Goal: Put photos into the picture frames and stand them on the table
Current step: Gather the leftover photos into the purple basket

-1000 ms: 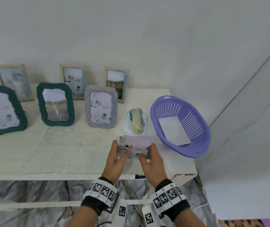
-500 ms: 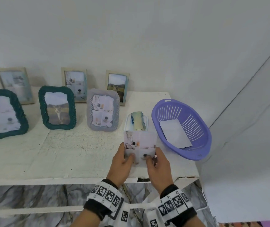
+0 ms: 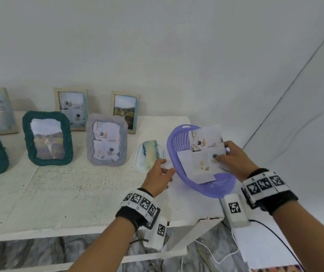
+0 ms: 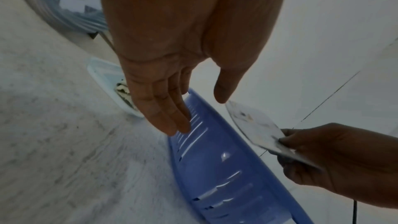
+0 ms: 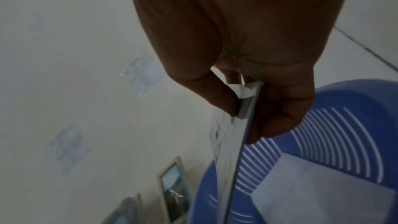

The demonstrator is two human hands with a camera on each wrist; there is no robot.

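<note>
**Purple basket, one photo in the air**

Purple plastic sits under the photo (image 3: 206, 146) right now. The right hand (image 3: 233, 160) pinches the photo by one edge, thumb on top and fingers below, and holds it over the basket (image 3: 212, 187). A white sheet (image 3: 194, 169) lies in the basket. The left hand (image 3: 158, 176) holds nothing. Its fingers are loose and apart, just beside the basket's rim and near the small white tray (image 3: 139, 163).

On the table (image 3: 59, 193) filled frames stand up: two green ones, a grey one (image 3: 107, 142) and pale ones by the wall. I see no frame without a picture, though one may be out of view.

What could go wrong? The photo is thin and bends. With a grip on only one edge, it could slip and drop into the basket. A thumb on the picture side might leave marks. If the left hand bumps the rim, the light basket could slide toward the table's edge.
</note>
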